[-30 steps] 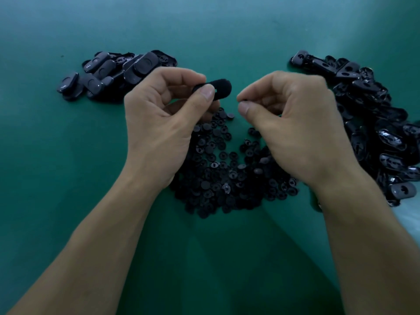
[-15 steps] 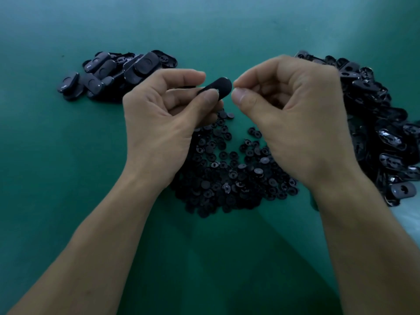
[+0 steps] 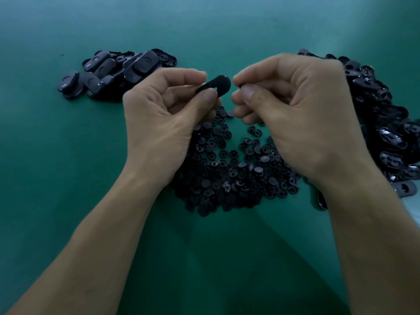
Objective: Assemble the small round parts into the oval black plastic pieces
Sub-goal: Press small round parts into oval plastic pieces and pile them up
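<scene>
Here, the left hand [image 3: 168, 114] pinches an oval black piece [image 3: 216, 85]; the right hand [image 3: 295, 114] pinches a barely visible small round part [image 3: 241, 85] just beside it.

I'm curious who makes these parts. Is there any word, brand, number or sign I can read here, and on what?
No text here can be read.
Pale marks on oval pieces in the left pile: too small and blurred to read.
Oval piece in the left hand, small round parts, right pile, green table: no lettering visible.
</scene>
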The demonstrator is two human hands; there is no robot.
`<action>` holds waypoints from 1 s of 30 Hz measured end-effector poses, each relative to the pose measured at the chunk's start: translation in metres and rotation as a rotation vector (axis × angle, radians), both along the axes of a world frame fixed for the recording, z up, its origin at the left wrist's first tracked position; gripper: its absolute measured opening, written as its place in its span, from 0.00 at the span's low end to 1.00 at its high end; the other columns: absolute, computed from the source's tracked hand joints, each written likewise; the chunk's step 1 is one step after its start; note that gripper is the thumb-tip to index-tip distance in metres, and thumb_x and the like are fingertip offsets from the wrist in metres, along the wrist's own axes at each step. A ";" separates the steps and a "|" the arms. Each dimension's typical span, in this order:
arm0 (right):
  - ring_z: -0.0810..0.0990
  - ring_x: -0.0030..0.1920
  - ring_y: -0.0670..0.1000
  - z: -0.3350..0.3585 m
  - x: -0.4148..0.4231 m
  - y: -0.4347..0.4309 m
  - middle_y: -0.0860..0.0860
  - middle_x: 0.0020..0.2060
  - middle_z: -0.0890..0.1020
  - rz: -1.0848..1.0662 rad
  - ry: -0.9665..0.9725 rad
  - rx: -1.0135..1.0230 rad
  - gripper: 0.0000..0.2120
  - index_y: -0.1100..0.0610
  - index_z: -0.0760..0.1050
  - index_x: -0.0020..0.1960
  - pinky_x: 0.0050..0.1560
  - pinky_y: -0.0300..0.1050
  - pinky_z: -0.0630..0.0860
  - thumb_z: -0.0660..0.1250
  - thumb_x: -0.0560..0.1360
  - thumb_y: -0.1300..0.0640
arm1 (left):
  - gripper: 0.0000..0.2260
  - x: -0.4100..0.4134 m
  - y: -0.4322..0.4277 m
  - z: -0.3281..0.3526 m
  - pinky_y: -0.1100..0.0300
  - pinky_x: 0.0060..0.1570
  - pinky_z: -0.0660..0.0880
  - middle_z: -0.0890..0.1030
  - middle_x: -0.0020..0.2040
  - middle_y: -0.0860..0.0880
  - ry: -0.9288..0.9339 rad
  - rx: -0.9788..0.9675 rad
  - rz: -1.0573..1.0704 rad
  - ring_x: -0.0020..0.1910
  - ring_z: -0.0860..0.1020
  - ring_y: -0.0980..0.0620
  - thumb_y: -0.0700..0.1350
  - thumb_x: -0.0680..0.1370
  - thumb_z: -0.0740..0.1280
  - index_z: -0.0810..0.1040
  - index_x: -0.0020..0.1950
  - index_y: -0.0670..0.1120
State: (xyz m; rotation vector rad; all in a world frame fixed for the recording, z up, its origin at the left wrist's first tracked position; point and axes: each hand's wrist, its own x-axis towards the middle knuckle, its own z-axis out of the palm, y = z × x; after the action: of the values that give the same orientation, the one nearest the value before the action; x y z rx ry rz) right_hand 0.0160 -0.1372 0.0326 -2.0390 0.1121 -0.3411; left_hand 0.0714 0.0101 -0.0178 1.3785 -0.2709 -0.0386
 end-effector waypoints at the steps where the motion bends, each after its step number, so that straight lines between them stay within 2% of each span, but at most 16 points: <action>1: 0.86 0.38 0.44 0.000 0.000 0.000 0.48 0.36 0.85 -0.005 -0.001 0.008 0.10 0.50 0.78 0.46 0.42 0.39 0.82 0.68 0.78 0.64 | 0.08 0.000 0.000 0.000 0.60 0.43 0.81 0.86 0.40 0.47 0.003 0.001 -0.002 0.41 0.86 0.48 0.33 0.75 0.73 0.79 0.50 0.42; 4: 0.86 0.40 0.44 0.000 0.000 0.000 0.48 0.37 0.85 -0.020 -0.026 -0.021 0.08 0.49 0.77 0.45 0.44 0.43 0.82 0.70 0.77 0.62 | 0.08 0.001 0.001 -0.001 0.59 0.44 0.81 0.86 0.41 0.47 0.003 0.006 -0.006 0.42 0.86 0.48 0.33 0.76 0.72 0.79 0.51 0.43; 6: 0.84 0.42 0.43 0.001 0.000 0.000 0.44 0.38 0.84 -0.031 -0.058 -0.086 0.08 0.46 0.79 0.44 0.46 0.45 0.82 0.72 0.76 0.59 | 0.08 0.001 0.001 -0.001 0.60 0.44 0.80 0.86 0.40 0.50 -0.027 0.029 0.004 0.41 0.85 0.50 0.33 0.76 0.72 0.79 0.50 0.44; 10: 0.81 0.38 0.41 0.000 0.000 0.001 0.41 0.36 0.83 -0.058 -0.075 -0.084 0.07 0.46 0.81 0.44 0.42 0.37 0.79 0.75 0.74 0.57 | 0.09 0.001 0.000 0.001 0.66 0.42 0.77 0.85 0.37 0.56 -0.085 0.073 0.010 0.38 0.82 0.60 0.34 0.75 0.73 0.79 0.49 0.46; 16: 0.84 0.38 0.43 -0.004 0.001 0.006 0.43 0.36 0.84 -0.064 -0.044 -0.074 0.08 0.48 0.81 0.43 0.46 0.43 0.82 0.75 0.73 0.61 | 0.12 0.001 0.002 0.001 0.61 0.45 0.79 0.85 0.39 0.53 -0.087 0.088 -0.017 0.40 0.83 0.56 0.33 0.73 0.75 0.79 0.51 0.46; 21: 0.83 0.37 0.40 -0.006 0.001 0.009 0.42 0.35 0.83 -0.099 -0.045 -0.070 0.07 0.49 0.83 0.43 0.41 0.34 0.77 0.75 0.73 0.60 | 0.12 0.000 0.002 0.001 0.63 0.42 0.79 0.85 0.39 0.54 -0.089 0.106 -0.064 0.38 0.83 0.58 0.33 0.73 0.75 0.79 0.50 0.47; 30: 0.83 0.36 0.40 -0.009 0.001 0.013 0.42 0.33 0.83 -0.136 -0.041 -0.112 0.07 0.49 0.82 0.41 0.40 0.37 0.80 0.74 0.73 0.61 | 0.12 -0.001 0.001 0.001 0.63 0.44 0.79 0.84 0.38 0.56 -0.117 0.118 -0.096 0.40 0.82 0.59 0.33 0.73 0.75 0.79 0.49 0.47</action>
State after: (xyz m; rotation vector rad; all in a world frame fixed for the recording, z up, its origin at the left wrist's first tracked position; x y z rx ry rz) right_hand 0.0167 -0.1246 0.0240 -2.1388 0.2110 -0.4831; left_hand 0.0708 0.0112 -0.0163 1.4865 -0.4387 -0.0545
